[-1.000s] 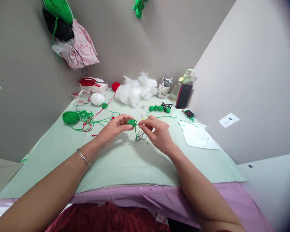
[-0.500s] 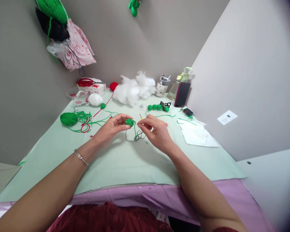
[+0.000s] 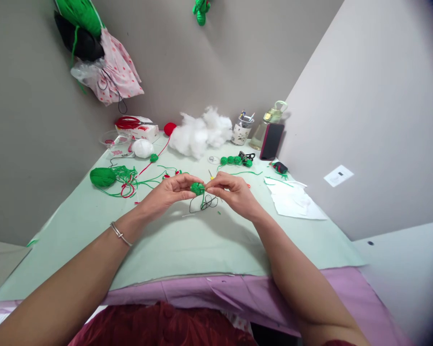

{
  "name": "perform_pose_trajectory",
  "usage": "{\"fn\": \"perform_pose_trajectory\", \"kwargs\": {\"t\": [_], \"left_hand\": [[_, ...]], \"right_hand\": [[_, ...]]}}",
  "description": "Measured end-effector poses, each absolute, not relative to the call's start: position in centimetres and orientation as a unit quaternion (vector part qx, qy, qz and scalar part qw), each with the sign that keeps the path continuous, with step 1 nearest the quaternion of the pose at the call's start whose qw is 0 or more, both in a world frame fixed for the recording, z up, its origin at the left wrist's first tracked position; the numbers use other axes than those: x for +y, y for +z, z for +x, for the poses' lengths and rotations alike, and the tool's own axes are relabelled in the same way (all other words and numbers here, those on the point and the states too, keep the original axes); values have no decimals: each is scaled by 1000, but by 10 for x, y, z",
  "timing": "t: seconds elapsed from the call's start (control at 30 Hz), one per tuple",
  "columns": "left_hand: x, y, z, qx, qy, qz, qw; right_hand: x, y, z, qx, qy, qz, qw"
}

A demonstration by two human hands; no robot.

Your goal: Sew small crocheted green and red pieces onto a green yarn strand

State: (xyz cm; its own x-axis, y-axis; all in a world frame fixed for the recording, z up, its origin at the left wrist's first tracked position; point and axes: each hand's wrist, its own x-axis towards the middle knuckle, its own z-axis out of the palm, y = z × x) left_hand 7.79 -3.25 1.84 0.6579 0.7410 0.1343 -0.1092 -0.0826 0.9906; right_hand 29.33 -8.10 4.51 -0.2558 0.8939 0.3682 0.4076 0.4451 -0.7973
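Above the middle of the table, my left hand (image 3: 168,193) pinches a small green crocheted piece (image 3: 197,188) between thumb and fingers. A green yarn tail and a thin dark thread (image 3: 208,203) hang below it in loops. My right hand (image 3: 233,192) is closed at the fingertips against the piece's right side; whatever is between those fingertips is too small to make out. Just behind the right fingers lies a yellow-handled tool (image 3: 211,178). Small red and green bits (image 3: 178,172) lie behind my left hand.
Green yarn (image 3: 103,178) lies tangled at left. White stuffing (image 3: 201,132), a red yarn ball (image 3: 169,129), red scissors (image 3: 130,123) on a box, a pen cup (image 3: 242,130), a bottle (image 3: 262,132) and a phone (image 3: 272,142) line the back. White paper (image 3: 292,201) lies at right.
My right hand has come in to the left, so its fingertips now meet the crocheted piece. The piece has shifted slightly right and nearer to me in my left hand.
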Motion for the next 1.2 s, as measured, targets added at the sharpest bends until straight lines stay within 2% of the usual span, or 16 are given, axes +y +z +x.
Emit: {"fn": "perform_pose_trajectory", "kwargs": {"t": [0.83, 1.07, 1.2], "left_hand": [[-33, 13, 84, 261, 354, 639, 631], [-33, 12, 85, 257, 350, 626, 647], [-32, 14, 83, 268, 362, 624, 638]], "right_hand": [[-79, 34, 287, -746, 141, -498, 420], [-85, 40, 283, -731, 205, -513, 401], [-79, 40, 290, -690, 255, -524, 430]]}}
